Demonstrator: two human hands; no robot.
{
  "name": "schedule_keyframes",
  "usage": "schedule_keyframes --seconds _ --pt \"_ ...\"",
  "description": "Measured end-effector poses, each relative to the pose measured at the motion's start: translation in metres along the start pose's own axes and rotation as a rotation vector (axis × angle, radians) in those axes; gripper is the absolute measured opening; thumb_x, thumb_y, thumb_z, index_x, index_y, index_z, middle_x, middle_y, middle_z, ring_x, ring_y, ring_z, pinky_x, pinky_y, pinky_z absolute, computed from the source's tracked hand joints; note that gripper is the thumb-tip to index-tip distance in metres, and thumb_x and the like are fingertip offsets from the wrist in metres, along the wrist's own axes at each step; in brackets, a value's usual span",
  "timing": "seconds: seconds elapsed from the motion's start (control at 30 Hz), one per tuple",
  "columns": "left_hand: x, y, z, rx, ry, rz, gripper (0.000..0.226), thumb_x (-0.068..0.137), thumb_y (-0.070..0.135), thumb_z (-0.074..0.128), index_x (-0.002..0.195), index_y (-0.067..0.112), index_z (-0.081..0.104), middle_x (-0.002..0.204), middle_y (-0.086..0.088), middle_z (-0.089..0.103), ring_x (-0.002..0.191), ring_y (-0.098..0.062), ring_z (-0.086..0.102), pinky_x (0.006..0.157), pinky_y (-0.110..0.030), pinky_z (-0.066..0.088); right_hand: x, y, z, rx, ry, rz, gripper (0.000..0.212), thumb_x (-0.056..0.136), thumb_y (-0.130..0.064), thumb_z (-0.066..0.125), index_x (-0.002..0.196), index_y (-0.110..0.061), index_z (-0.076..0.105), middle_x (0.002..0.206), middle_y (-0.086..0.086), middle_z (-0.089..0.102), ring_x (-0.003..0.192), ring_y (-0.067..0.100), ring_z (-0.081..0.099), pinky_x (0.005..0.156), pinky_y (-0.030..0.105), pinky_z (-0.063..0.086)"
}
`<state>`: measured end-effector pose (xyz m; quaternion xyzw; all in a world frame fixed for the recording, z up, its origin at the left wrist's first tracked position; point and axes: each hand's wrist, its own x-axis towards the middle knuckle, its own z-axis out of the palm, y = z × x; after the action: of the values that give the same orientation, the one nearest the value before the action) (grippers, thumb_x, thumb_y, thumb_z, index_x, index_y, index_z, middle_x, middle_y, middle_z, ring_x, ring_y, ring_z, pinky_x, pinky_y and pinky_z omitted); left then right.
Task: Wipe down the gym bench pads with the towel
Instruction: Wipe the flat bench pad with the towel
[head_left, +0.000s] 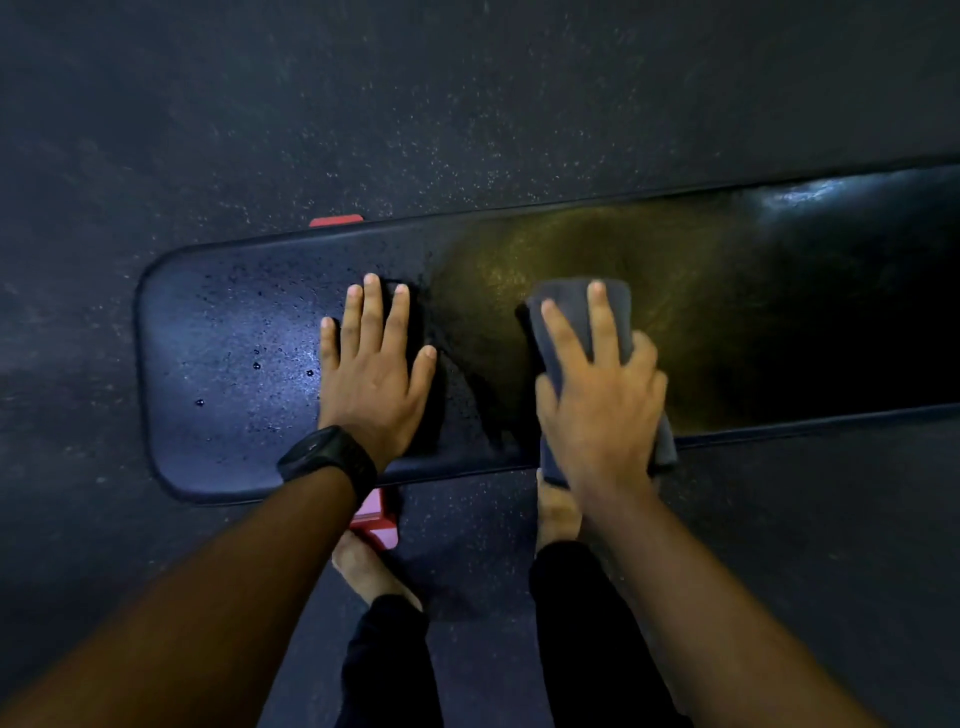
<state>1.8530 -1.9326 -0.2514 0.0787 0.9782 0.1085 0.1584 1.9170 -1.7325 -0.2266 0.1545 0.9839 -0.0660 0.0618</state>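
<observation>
dark speckled rubber floor (467, 104) fills the frame; long black bench pad (234, 332) runs left to right across the middle, rounded end at centre left, far end off the right edge. left hand (371, 374) lies flat on the pad with its grip wide and holding nothing, fingers spread, probably there to brace body weight and steady the bench. right hand (602, 410) presses a folded grey towel (571, 306) onto the pad just right of centre, its grip spread over the cloth with fingers curled round the edges, likely so the fold stays together while pushing. droplets bead on the left part of the pad; the stretch right of the towel looks smeared and duller, so my guess is the left end isn't wiped yet. red frame parts (376, 519) show below the pad's near edge and at its top edge. black watch (327, 457) on left wrist. no containers in view.
</observation>
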Motion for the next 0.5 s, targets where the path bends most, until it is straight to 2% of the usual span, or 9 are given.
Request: schedule_keyframes --seconds 0.13,0.2,0.3,0.37,0.43,0.5 --pt "0.0 -0.001 0.001 0.001 0.018 0.007 0.069 0.098 0.052 0.019 0.159 0.021 0.009 0.167 -0.007 -0.001 0.154 -0.023 -0.006 0.123 -0.049 -0.003 0.082 -0.055 -0.004 0.026 0.052 0.121 0.074 0.092 -0.037 0.062 0.157 -0.034 0.026 0.168 0.005 0.013 0.131 0.041 0.039 0.091 0.048 0.046" --pt "0.002 -0.002 0.002 0.005 0.019 0.004 0.069 0.098 0.052 0.021 0.159 0.021 0.01 0.167 -0.007 0.0 0.154 -0.023 -0.004 0.123 -0.049 -0.003 0.096 -0.082 -0.003 0.004 0.048 0.08 0.073 0.093 -0.037 0.06 0.157 -0.034 0.025 0.168 0.005 0.013 0.132 0.041 0.038 0.09 0.046 0.045" --pt "0.003 -0.009 0.0 0.046 0.003 0.043 0.07 0.098 0.05 0.021 0.159 0.017 0.011 0.167 -0.009 0.001 0.154 -0.025 -0.002 0.123 -0.051 0.0 0.051 -0.099 0.006 0.003 0.065 -0.234 0.068 0.092 -0.035 0.06 0.154 -0.033 0.033 0.166 0.005 0.021 0.124 0.038 0.043 0.085 0.043 0.046" --pt "0.001 -0.016 0.0 0.074 -0.018 0.074 0.072 0.097 0.051 0.017 0.16 0.015 0.01 0.167 -0.009 -0.001 0.154 -0.024 -0.003 0.123 -0.052 0.001 0.004 -0.087 0.009 0.08 0.045 -0.36 0.069 0.087 -0.034 0.064 0.152 -0.033 0.039 0.164 0.004 0.028 0.117 0.036 0.047 0.08 0.043 0.047" --pt "-0.001 -0.021 -0.001 0.072 -0.005 0.075 0.074 0.096 0.053 0.017 0.159 0.015 0.012 0.167 -0.008 0.003 0.154 -0.025 0.0 0.123 -0.052 0.002 -0.027 -0.059 0.009 0.082 -0.007 -0.35 0.078 0.079 -0.036 0.071 0.151 -0.034 0.04 0.163 0.003 0.029 0.112 0.035 0.049 0.077 0.044 0.048" --pt "-0.001 -0.022 -0.002 0.066 0.007 0.059 0.074 0.097 0.055 0.021 0.159 0.016 0.013 0.167 -0.008 0.005 0.154 -0.026 0.002 0.123 -0.052 0.003 -0.026 -0.035 0.005 0.004 -0.017 -0.263 0.084 0.076 -0.039 0.076 0.151 -0.037 0.039 0.163 0.003 0.029 0.114 0.038 0.049 0.078 0.048 0.049"
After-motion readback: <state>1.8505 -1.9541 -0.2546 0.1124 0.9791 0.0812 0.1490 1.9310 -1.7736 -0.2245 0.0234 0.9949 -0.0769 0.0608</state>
